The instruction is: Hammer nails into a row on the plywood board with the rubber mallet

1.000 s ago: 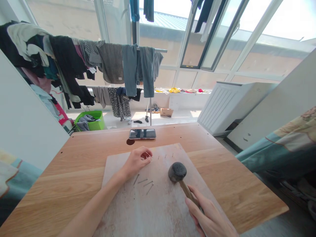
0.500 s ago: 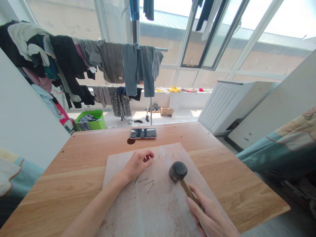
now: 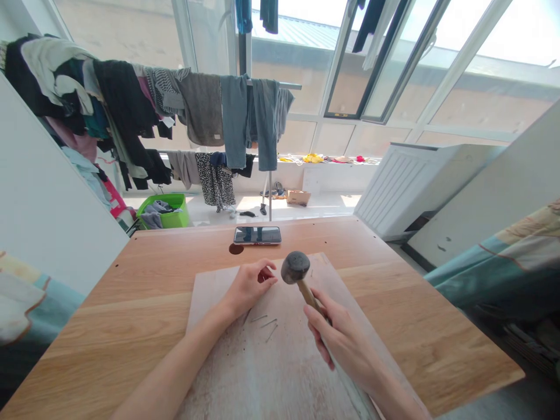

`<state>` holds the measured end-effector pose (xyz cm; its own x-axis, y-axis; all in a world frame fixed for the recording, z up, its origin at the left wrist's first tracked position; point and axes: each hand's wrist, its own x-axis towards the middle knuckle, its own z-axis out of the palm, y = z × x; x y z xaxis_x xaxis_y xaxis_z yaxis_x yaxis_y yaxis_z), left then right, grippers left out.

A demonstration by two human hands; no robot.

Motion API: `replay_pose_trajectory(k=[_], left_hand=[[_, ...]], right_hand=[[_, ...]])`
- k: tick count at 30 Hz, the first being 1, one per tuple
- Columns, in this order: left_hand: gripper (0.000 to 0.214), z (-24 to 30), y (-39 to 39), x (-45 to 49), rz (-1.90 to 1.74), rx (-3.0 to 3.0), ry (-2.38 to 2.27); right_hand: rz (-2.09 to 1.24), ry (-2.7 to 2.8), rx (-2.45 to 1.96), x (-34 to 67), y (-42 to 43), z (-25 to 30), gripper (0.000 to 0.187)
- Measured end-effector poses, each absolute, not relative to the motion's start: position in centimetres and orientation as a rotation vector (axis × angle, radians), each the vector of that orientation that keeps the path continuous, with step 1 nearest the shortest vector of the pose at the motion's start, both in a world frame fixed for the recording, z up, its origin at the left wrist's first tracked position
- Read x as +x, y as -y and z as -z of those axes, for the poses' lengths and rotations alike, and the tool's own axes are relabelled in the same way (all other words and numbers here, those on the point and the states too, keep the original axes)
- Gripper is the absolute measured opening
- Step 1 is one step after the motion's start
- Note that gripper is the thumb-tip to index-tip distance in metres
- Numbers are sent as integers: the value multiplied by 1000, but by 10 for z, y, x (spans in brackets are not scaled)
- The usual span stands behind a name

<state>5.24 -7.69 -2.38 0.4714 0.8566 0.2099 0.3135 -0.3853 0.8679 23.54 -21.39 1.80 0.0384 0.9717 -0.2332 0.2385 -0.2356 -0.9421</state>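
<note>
My left hand point(image 3: 251, 284) rests on the far part of a pale, worn board point(image 3: 245, 373), thumb and forefinger pinched on what looks like a thin nail, mostly hidden by the fingers. Wrapped round the wooden handle of a black-headed mallet point(image 3: 296, 268) is my right hand point(image 3: 336, 326). The mallet head is over the board, just right of my left fingertips and apart from them. Several loose nails point(image 3: 269, 322) lie near my left wrist. One thin nail point(image 3: 312, 272) stands upright behind the mallet; others there are hidden.
The board lies on a wooden table point(image 3: 394, 303). A phone point(image 3: 257, 235) lies near its far edge, beside a round dark hole point(image 3: 236, 249). Beyond are a drying rack with clothes point(image 3: 201, 108), a green basket point(image 3: 175, 217) and a white washing machine point(image 3: 394, 181).
My right hand has moved the mallet up and left, closer to my left fingers; its head now covers some upright nails. My left hand stays at about the same place on the board.
</note>
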Motion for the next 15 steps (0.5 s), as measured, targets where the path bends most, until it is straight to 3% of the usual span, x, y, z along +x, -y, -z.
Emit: replay_pose_trajectory(k=[15], left_hand=[[23, 29, 76, 53, -910, 1909, -894]], right_hand=[[-1242, 1271, -1530, 222, 202, -25, 45]])
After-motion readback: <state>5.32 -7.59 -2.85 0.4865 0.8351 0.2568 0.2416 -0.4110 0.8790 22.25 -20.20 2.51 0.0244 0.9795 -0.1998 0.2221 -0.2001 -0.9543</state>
